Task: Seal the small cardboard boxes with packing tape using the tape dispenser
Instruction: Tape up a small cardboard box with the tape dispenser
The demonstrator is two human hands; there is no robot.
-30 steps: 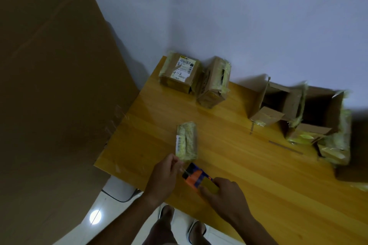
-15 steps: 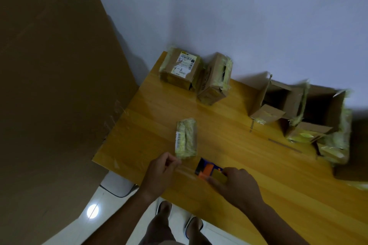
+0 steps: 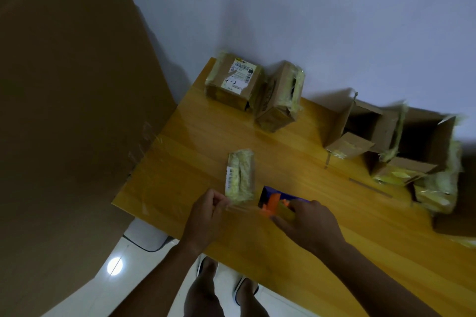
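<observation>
A small flat cardboard box (image 3: 240, 178), wrapped in yellowish tape with a barcode label, lies on the wooden table (image 3: 195, 141) near its front edge. Just below it my left hand (image 3: 206, 216) pinches the free end of a clear tape strip (image 3: 240, 208). The strip runs right to the blue and orange tape dispenser (image 3: 273, 202), which my right hand (image 3: 306, 224) grips. The strip hangs taut between my hands, close to the box's near end.
Two taped boxes (image 3: 233, 81) (image 3: 280, 96) stand at the table's far left corner by the wall. Several open boxes (image 3: 360, 131) with raised flaps crowd the right side. A large brown cardboard sheet (image 3: 64, 110) leans at the left. My feet (image 3: 226, 283) show below the table edge.
My right hand has moved the dispenser to the right, away from my left hand, and a length of clear tape now stretches between them. The box has not moved.
</observation>
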